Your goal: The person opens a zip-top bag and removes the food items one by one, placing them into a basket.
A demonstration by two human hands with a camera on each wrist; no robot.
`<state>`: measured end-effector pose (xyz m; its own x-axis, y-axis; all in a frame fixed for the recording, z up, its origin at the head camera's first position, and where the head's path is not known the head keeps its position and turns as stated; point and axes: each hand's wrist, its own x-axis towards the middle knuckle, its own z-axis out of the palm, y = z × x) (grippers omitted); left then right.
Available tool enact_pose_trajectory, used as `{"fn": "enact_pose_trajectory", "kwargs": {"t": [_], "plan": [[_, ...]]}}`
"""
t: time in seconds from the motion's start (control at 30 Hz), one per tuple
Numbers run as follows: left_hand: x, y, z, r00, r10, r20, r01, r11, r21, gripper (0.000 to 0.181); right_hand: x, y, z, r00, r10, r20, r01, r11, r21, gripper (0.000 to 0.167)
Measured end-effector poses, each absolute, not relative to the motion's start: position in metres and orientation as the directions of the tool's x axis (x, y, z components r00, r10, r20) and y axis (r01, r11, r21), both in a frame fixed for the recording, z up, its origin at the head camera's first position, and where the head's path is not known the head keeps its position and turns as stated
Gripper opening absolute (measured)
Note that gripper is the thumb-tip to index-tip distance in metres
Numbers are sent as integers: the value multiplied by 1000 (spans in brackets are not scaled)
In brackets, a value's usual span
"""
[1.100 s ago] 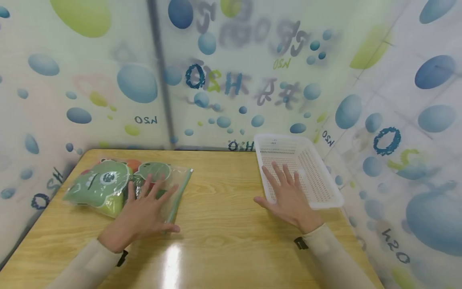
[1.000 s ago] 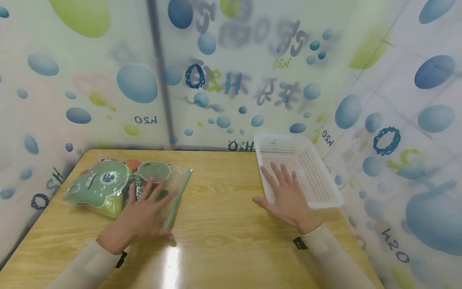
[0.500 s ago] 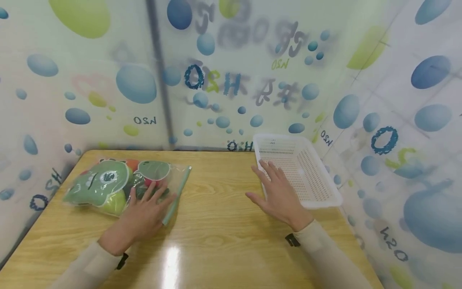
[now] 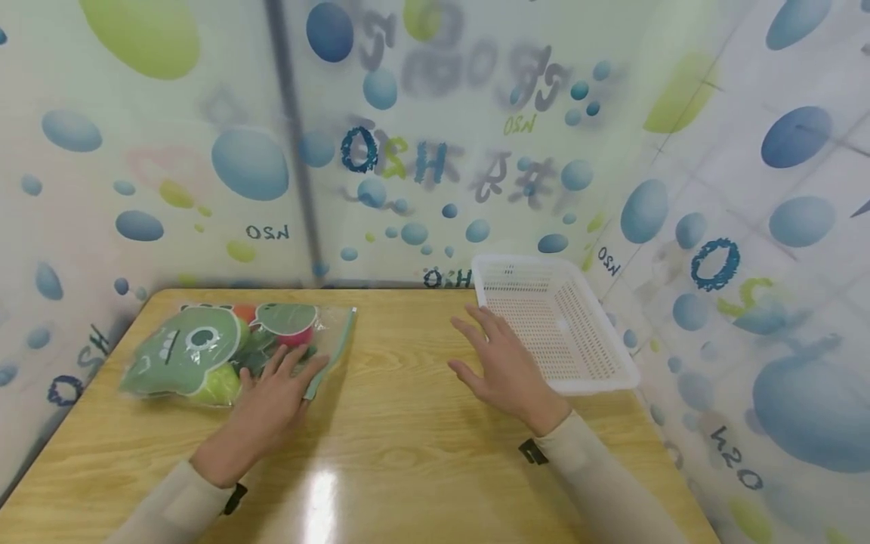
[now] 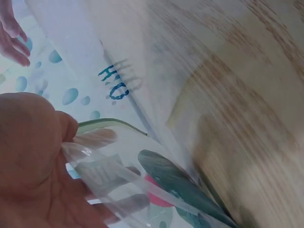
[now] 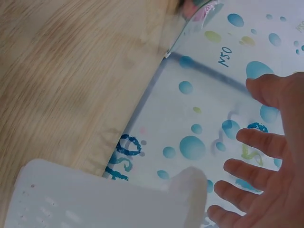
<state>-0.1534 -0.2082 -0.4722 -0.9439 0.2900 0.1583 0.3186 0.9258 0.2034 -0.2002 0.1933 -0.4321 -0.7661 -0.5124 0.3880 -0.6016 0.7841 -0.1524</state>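
On the table's left lies a clear zip bag (image 4: 333, 325) with a green strip along its right end. A green cartoon face with one big eye, orange and pink-red pieces and dark green items show on or through it. My left hand (image 4: 261, 412) holds the bag's near right corner, fingers over the top. In the left wrist view, plastic film (image 5: 102, 175) lies between thumb and fingers. My right hand (image 4: 510, 370) hovers with spread fingers beside the left rim of a white perforated basket (image 4: 615, 325), holding nothing. The right wrist view shows its fingers (image 6: 251, 173) apart from the basket.
The wood-grain table (image 4: 401, 446) reaches back to a wall covering (image 4: 408, 91) printed with blue and green bubbles and letters. Another patterned wall stands close to the basket's right side. Dark straps (image 4: 533, 452) sit at both wrists.
My left hand has closed on the bag's corner, and the near end of the green strip has risen and shifted away from me. My right hand has moved left, off the basket's inside.
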Motion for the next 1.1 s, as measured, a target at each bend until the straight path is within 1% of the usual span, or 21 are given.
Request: {"fn": "enact_pose_trajectory", "kwargs": {"t": [0.2,0.53,0.7,0.87,1.0,1.1], "plan": [[-155,-205,-472,-935,299,189,340,909,243,69,-202,182,-429,-753,-535,383,-627,761,-168,67],[-158,-190,-467,-926,306,223,371,847,380,60,-202,161,-426,-719,-585,376,-674,718,-172,63],[-159,-177,-464,-913,308,267,400,799,448,48,-202,152,-427,-725,-595,347,-675,713,-188,64],[-160,-165,-463,-881,334,334,463,751,470,38,-207,141,-432,-728,-609,314,-676,713,-185,63],[-160,-155,-462,-882,344,323,467,735,491,37,-212,130,-438,-737,-617,277,-669,724,-168,64],[-160,-147,-463,-881,347,321,469,720,511,37,-214,122,-442,-755,-611,238,-650,745,-149,64]]}}
